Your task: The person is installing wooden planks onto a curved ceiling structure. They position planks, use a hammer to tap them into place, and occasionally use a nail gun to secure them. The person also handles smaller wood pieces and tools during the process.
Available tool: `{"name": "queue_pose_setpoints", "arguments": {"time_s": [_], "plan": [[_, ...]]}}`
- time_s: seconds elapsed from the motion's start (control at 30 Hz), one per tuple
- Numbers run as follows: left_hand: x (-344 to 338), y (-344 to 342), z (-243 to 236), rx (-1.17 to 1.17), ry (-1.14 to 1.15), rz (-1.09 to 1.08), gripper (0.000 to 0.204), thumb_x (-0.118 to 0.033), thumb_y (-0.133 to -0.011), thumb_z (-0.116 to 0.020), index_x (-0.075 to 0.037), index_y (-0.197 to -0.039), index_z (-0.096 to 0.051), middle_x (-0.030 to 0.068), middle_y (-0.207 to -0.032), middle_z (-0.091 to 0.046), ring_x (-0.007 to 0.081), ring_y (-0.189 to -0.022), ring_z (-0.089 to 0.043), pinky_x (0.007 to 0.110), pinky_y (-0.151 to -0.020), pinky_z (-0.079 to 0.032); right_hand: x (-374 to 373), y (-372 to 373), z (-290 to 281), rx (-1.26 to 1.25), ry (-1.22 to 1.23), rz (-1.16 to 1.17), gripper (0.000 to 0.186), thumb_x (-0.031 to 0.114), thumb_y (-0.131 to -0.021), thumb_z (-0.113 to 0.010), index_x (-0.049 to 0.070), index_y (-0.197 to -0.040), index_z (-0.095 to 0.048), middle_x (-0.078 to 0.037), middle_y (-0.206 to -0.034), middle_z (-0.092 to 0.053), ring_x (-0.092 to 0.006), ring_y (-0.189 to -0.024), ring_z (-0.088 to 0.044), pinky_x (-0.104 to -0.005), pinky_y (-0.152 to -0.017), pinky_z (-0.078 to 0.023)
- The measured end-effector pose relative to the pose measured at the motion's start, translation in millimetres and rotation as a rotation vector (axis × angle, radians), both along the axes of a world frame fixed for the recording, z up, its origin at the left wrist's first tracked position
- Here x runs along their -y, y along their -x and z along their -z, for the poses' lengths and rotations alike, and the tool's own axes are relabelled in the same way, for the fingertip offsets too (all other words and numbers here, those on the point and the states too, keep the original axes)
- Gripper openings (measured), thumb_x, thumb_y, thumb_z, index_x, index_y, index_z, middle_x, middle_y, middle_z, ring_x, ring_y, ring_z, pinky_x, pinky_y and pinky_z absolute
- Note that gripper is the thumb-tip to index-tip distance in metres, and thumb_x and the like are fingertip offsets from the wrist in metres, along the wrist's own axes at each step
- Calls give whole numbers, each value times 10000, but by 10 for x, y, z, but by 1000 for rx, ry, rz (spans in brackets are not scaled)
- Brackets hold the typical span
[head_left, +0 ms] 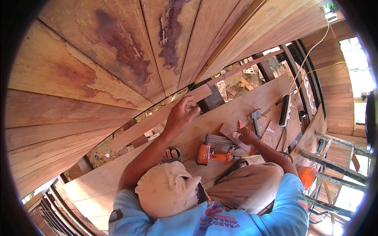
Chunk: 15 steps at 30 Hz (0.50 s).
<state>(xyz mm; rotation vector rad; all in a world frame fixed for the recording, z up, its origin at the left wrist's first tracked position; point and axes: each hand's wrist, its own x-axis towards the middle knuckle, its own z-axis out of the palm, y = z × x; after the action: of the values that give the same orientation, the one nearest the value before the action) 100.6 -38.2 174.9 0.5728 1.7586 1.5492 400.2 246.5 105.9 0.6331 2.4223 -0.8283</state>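
Note:
My left hand (pixel 181 114) is raised beside the end of a narrow wooden board (pixel 201 93), which lies along the foot of the plank wall. Its fingers are curled together; whatever they may pinch is too small to make out. Lower right, my right hand (pixel 248 137) is closed over a short reddish wood piece (pixel 227 131). A small pale thing (pixel 236 135) shows at its fingertips, and a small red stick-like thing (pixel 239 124) is just beyond them. An orange nail gun (pixel 212 156) lies in front of my knees. A hammer (pixel 256 122) rests right of my right hand.
The plank wall (pixel 118 51) curves across the left and top. Wide boards (pixel 271 92) form the footing, with open gaps between beams. A power strip (pixel 284 111) with cables lies to the right. An orange bucket (pixel 306 176) and a ladder (pixel 334 163) stand at far right.

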Motion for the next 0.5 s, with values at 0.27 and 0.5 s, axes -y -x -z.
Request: {"name": "queue_pose_setpoints", "arguments": {"time_s": [0.27,0.5], "plan": [[-147,-39,-111,-262,92,262,464,-325,-896,-720,31,-1187,-662,190,-1099,-718,274,-1034,-701,393,-889,-542,-662,-604,908,-165,-526,-402,662,318,-899,-590,24,-1472,-438,-223,-1373,-575,-325,-1173,-608,-424,-984,-490],[-137,79,-802,-403,214,330,430,-296,-869,-728,32,-1140,-666,177,-1021,-722,308,-957,-710,397,-836,-539,-299,234,533,-217,166,225,210,135,-800,-643,-34,-921,-671,-249,-945,-669,-453,-903,-643,-496,-805,-514]]}}
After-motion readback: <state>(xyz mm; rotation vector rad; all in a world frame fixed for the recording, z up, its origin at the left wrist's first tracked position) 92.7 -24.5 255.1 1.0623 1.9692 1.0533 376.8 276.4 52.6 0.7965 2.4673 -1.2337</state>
